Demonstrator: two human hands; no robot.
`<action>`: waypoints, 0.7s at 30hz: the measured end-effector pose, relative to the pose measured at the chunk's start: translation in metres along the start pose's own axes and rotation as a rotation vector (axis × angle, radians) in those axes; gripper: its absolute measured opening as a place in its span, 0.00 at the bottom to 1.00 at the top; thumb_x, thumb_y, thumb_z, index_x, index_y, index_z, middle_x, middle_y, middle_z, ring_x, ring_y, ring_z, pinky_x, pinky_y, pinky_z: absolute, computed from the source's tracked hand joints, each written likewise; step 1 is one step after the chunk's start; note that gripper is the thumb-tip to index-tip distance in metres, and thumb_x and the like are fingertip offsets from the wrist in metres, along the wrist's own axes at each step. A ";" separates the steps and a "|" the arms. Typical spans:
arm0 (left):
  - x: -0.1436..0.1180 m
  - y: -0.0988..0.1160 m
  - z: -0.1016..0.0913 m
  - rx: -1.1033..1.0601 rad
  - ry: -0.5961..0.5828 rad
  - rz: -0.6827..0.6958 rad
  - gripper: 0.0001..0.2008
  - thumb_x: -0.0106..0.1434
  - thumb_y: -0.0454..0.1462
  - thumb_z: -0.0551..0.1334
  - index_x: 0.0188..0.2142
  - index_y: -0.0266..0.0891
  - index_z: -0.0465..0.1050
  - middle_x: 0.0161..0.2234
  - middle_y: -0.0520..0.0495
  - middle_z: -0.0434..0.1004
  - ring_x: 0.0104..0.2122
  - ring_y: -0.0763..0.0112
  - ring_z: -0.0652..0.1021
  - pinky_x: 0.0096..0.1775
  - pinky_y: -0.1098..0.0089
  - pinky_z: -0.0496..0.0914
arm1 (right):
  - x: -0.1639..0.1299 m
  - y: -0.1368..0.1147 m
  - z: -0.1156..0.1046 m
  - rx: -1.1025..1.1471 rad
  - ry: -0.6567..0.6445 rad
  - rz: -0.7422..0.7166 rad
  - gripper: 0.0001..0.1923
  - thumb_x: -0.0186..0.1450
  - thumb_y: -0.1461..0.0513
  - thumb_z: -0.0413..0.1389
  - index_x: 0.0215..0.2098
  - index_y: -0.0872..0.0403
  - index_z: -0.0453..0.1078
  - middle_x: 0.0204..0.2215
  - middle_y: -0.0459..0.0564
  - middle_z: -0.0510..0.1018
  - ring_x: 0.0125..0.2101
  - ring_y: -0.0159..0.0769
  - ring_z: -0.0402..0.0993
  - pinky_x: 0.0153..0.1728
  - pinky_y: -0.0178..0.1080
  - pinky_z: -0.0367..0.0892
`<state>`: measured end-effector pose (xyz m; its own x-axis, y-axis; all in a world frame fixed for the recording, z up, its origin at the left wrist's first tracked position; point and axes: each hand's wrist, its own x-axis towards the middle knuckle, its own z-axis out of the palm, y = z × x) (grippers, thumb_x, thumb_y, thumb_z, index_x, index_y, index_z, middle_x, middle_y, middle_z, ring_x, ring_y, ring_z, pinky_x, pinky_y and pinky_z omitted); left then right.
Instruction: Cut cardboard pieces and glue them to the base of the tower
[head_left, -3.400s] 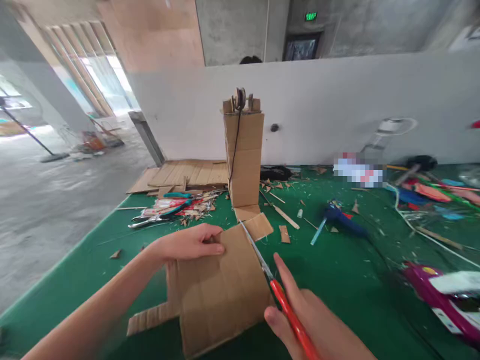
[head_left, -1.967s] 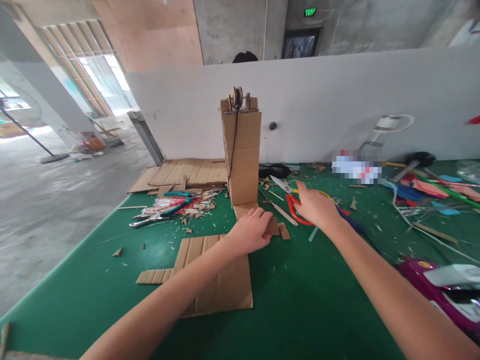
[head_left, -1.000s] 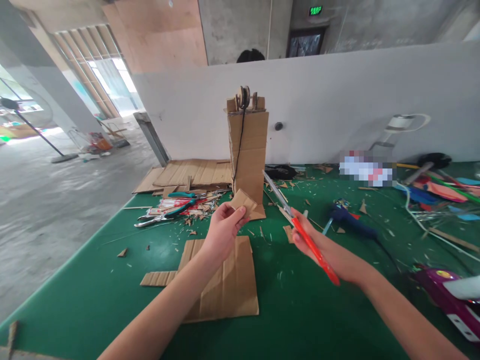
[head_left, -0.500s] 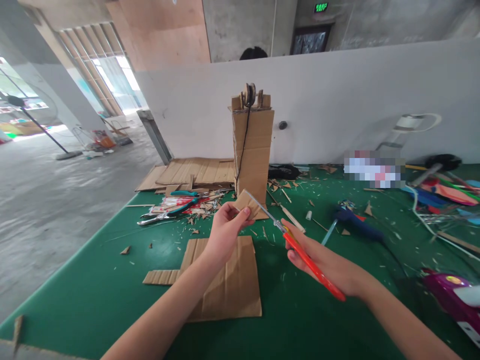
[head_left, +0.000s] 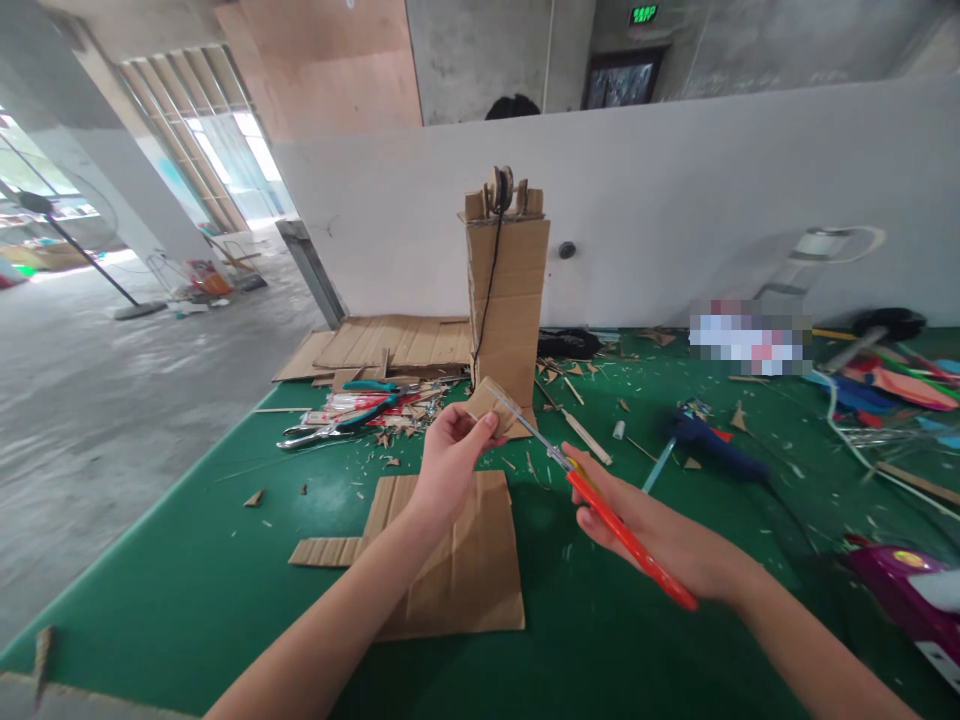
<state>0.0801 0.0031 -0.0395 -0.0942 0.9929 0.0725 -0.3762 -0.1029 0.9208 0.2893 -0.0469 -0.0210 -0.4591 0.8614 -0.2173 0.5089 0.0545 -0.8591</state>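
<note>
Cardboard scrap [head_left: 491, 402] pinched in left hand [head_left: 450, 455], right hand [head_left: 637, 515] grip clasping red scissors [head_left: 600, 500]

- The left hand [head_left: 448, 455] pinched a small cardboard piece [head_left: 491, 403] above the green desk [head_left: 187, 560].
- At its 3 o'clock, the right hand [head_left: 645, 525] gripped red-handled scissors [head_left: 600, 505], blades meeting the piece's edge.
- A cardboard tower [head_left: 506, 290] stood at 12 o'clock.

green exit sign [head_left: 643, 14] above the far doorway, characters too small to read, no other legible text
</note>
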 end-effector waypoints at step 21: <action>0.001 0.001 -0.003 0.180 -0.030 0.039 0.13 0.52 0.41 0.68 0.27 0.36 0.66 0.21 0.57 0.66 0.24 0.79 0.73 0.30 0.77 0.68 | 0.007 -0.001 0.006 -0.432 0.117 -0.063 0.31 0.68 0.54 0.44 0.66 0.53 0.42 0.28 0.47 0.69 0.27 0.36 0.67 0.29 0.38 0.63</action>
<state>0.0765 0.0034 -0.0398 -0.0763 0.9901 0.1180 -0.2016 -0.1313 0.9706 0.2811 -0.0439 -0.0248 -0.4263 0.8995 -0.0956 0.7513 0.2933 -0.5912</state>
